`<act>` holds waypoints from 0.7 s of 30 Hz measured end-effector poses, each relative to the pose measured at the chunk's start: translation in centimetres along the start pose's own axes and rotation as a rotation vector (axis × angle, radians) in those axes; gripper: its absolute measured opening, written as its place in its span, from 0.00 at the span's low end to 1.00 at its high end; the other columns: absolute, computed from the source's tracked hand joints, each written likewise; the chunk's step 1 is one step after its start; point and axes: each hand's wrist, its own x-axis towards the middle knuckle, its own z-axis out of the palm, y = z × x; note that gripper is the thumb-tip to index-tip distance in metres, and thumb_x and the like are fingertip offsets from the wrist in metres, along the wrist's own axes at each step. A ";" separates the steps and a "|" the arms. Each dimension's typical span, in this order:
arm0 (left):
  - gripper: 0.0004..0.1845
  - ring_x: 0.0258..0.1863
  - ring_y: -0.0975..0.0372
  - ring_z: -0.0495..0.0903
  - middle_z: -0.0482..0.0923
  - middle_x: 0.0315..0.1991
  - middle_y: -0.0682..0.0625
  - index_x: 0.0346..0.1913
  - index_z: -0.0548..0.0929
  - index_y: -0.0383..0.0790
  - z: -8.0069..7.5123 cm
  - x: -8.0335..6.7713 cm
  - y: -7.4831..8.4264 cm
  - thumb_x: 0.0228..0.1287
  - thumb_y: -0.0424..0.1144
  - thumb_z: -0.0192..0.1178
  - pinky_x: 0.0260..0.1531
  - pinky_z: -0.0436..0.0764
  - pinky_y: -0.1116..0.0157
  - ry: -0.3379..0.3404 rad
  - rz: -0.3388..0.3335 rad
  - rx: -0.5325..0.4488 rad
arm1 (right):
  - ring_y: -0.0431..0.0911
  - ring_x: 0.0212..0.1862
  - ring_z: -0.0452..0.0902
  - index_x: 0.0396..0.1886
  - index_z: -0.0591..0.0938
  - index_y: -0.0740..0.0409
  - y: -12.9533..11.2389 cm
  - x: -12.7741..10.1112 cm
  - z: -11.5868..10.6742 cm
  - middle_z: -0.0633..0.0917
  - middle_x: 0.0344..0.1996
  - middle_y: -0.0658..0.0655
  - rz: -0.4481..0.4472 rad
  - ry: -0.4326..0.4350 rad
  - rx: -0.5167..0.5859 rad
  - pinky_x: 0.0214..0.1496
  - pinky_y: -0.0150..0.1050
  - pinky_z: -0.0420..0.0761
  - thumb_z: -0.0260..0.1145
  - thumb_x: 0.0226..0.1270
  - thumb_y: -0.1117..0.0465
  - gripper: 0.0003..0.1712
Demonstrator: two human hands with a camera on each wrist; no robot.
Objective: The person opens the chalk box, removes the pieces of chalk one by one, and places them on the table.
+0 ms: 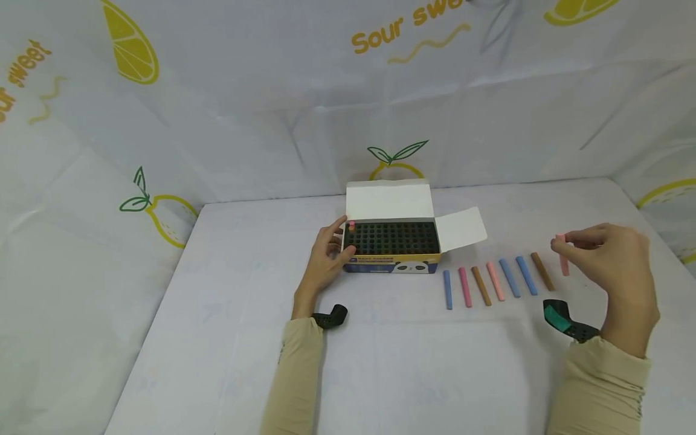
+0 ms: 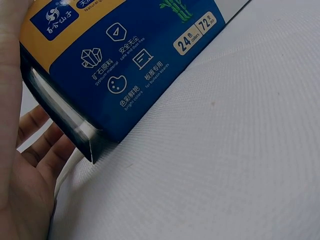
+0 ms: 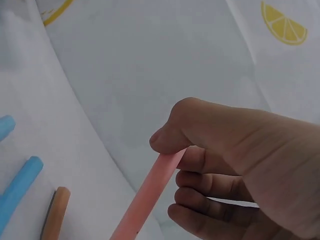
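Observation:
A chalk box (image 1: pixel 393 264) stands with its lid up, showing a black insert (image 1: pixel 391 238) with rows of holes. In its back left corner sit a pink and an orange chalk (image 1: pixel 351 226). My left hand (image 1: pixel 324 257) grips the box's left end, thumb at the front and fingers around the side; the left wrist view shows the printed blue front (image 2: pixel 135 75). Off to the right, my right hand (image 1: pixel 614 254) pinches a pink chalk stick (image 3: pixel 150 195) by its top end between thumb and index finger, tilted downward. The other fingers (image 3: pixel 215 200) curl loosely below.
Between box and right hand lies a row of chalk sticks: blue (image 1: pixel 448 290), pink (image 1: pixel 465 287), brown (image 1: pixel 481 286), light pink (image 1: pixel 495 281), two more blues (image 1: pixel 526 276) and a dark brown (image 1: pixel 542 272). The box's side flap (image 1: pixel 462 229) juts rightward. A printed cloth (image 1: pixel 261 139) hangs behind.

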 end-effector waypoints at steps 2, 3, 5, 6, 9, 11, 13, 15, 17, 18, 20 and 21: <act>0.57 0.50 0.48 0.73 0.69 0.61 0.37 0.79 0.65 0.52 0.0 0.0 0.0 0.52 0.85 0.51 0.53 0.78 0.50 -0.001 -0.002 0.004 | 0.38 0.36 0.79 0.46 0.86 0.76 0.7 0.0 0.1 0.91 0.29 0.61 0.043 -0.078 -0.034 0.37 0.40 0.79 0.70 0.66 0.52 0.26; 0.57 0.50 0.49 0.73 0.69 0.61 0.37 0.79 0.65 0.53 0.0 0.0 0.0 0.52 0.85 0.51 0.53 0.78 0.51 -0.001 -0.002 0.006 | 0.49 0.42 0.81 0.49 0.85 0.76 1.1 0.0 0.1 0.89 0.37 0.72 0.069 -0.115 -0.037 0.40 0.49 0.81 0.69 0.68 0.51 0.28; 0.56 0.50 0.50 0.73 0.69 0.61 0.38 0.79 0.65 0.53 0.0 -0.1 0.0 0.53 0.85 0.51 0.53 0.78 0.53 0.000 -0.002 0.015 | 0.70 0.54 0.75 0.53 0.83 0.77 1.8 0.0 0.3 0.84 0.50 0.79 0.119 -0.181 -0.039 0.47 0.66 0.77 0.67 0.70 0.48 0.32; 0.57 0.50 0.51 0.73 0.69 0.61 0.38 0.79 0.65 0.53 0.0 0.0 -0.1 0.52 0.85 0.50 0.53 0.78 0.54 0.001 -0.004 0.018 | 0.77 0.59 0.69 0.55 0.81 0.78 2.2 0.0 0.3 0.81 0.54 0.80 0.135 -0.205 -0.035 0.49 0.71 0.74 0.66 0.71 0.47 0.34; 0.57 0.50 0.52 0.73 0.69 0.61 0.39 0.79 0.64 0.53 0.0 0.0 0.1 0.52 0.86 0.49 0.53 0.78 0.55 0.003 -0.005 0.024 | 0.79 0.63 0.65 0.57 0.80 0.78 3.0 0.1 0.7 0.74 0.61 0.83 0.165 -0.243 -0.017 0.51 0.73 0.72 0.64 0.73 0.45 0.37; 0.57 0.50 0.52 0.73 0.69 0.61 0.38 0.79 0.64 0.53 0.0 0.0 0.1 0.52 0.86 0.49 0.53 0.78 0.55 0.002 -0.010 0.024 | 0.79 0.64 0.65 0.57 0.79 0.79 3.3 0.1 1.0 0.73 0.62 0.83 0.174 -0.258 -0.001 0.52 0.72 0.72 0.63 0.73 0.44 0.37; 0.58 0.50 0.52 0.73 0.69 0.61 0.38 0.79 0.64 0.53 0.1 -0.1 0.1 0.51 0.87 0.48 0.53 0.78 0.55 0.001 -0.016 0.023 | 0.78 0.64 0.65 0.57 0.80 0.79 3.7 0.1 1.4 0.74 0.61 0.83 0.175 -0.269 0.012 0.51 0.71 0.72 0.63 0.74 0.44 0.37; 0.58 0.50 0.52 0.73 0.68 0.61 0.38 0.79 0.64 0.53 0.1 -0.1 0.1 0.51 0.87 0.48 0.54 0.78 0.54 -0.002 -0.020 0.021 | 0.77 0.63 0.66 0.57 0.80 0.78 3.9 0.2 1.9 0.76 0.60 0.82 0.181 -0.268 0.011 0.50 0.69 0.72 0.63 0.74 0.43 0.38; 0.58 0.51 0.52 0.73 0.68 0.61 0.38 0.79 0.64 0.54 0.1 -0.1 0.1 0.50 0.87 0.48 0.54 0.78 0.54 -0.003 -0.024 0.023 | 0.76 0.62 0.67 0.56 0.81 0.78 4.1 0.3 2.3 0.78 0.58 0.81 0.187 -0.257 0.007 0.49 0.68 0.73 0.63 0.73 0.43 0.37; 0.58 0.50 0.52 0.73 0.68 0.61 0.38 0.79 0.64 0.54 0.1 -0.1 0.1 0.51 0.87 0.48 0.54 0.78 0.54 -0.003 -0.023 0.025 | 0.75 0.62 0.68 0.56 0.81 0.77 4.2 0.3 2.6 0.78 0.58 0.80 0.190 -0.246 0.003 0.49 0.67 0.73 0.64 0.73 0.43 0.37; 0.57 0.50 0.52 0.72 0.69 0.61 0.39 0.79 0.64 0.55 0.1 -0.1 0.2 0.51 0.87 0.48 0.54 0.78 0.54 -0.003 -0.024 0.026 | 0.74 0.63 0.67 0.55 0.81 0.77 4.2 0.3 2.8 0.78 0.58 0.80 0.200 -0.228 0.006 0.50 0.67 0.73 0.64 0.73 0.44 0.36; 0.57 0.50 0.53 0.72 0.69 0.61 0.39 0.79 0.64 0.55 0.1 -0.1 0.2 0.51 0.87 0.48 0.54 0.78 0.55 -0.003 -0.026 0.027 | 0.75 0.63 0.65 0.56 0.81 0.77 4.1 0.3 2.9 0.78 0.58 0.80 0.207 -0.221 0.010 0.50 0.67 0.73 0.64 0.73 0.44 0.36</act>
